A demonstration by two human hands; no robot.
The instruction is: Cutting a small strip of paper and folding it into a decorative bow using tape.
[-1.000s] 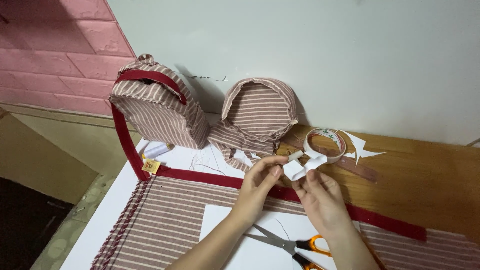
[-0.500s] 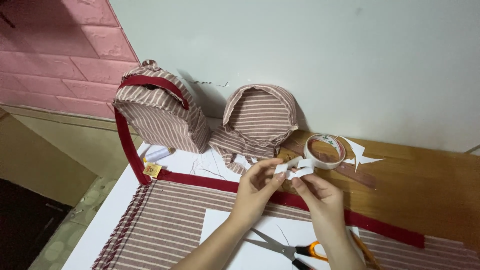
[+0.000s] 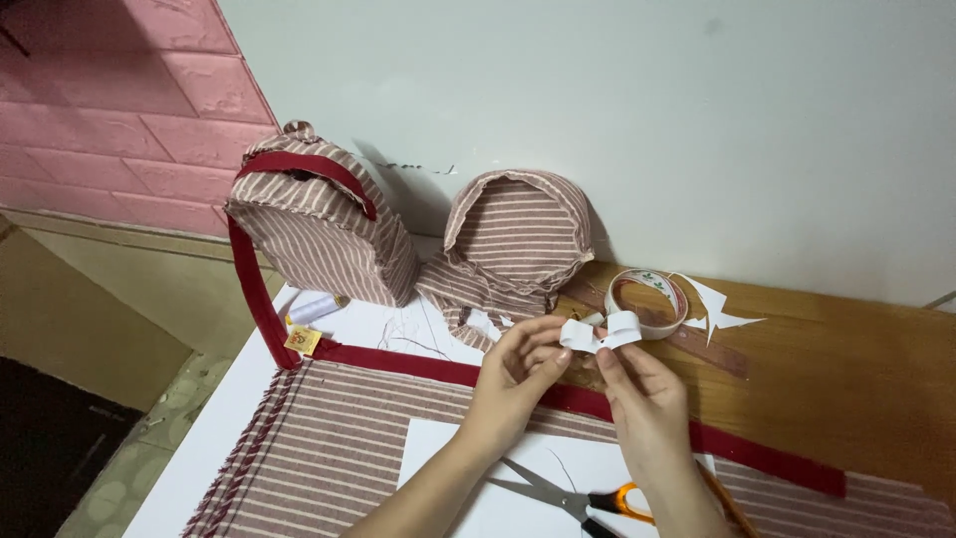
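Since the earlier frames, both hands have shifted slightly right and nearer the tape roll (image 3: 647, 302). The striped fabric (image 3: 329, 458) covers the table (image 3: 856, 369), crossed by a red strip (image 3: 438, 369); a small yellow label (image 3: 303, 340) sits at its left bend. The left hand (image 3: 513, 374) and right hand (image 3: 642, 394) each pinch one end of a white tape piece (image 3: 600, 333), just in front of the roll, above orange-handled scissors (image 3: 573, 495).

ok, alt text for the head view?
Left hand and right hand pinch a curled strip of white tape above striped fabric. Behind lie a tape roll and a striped fabric bag; orange-handled scissors rest on white paper below.
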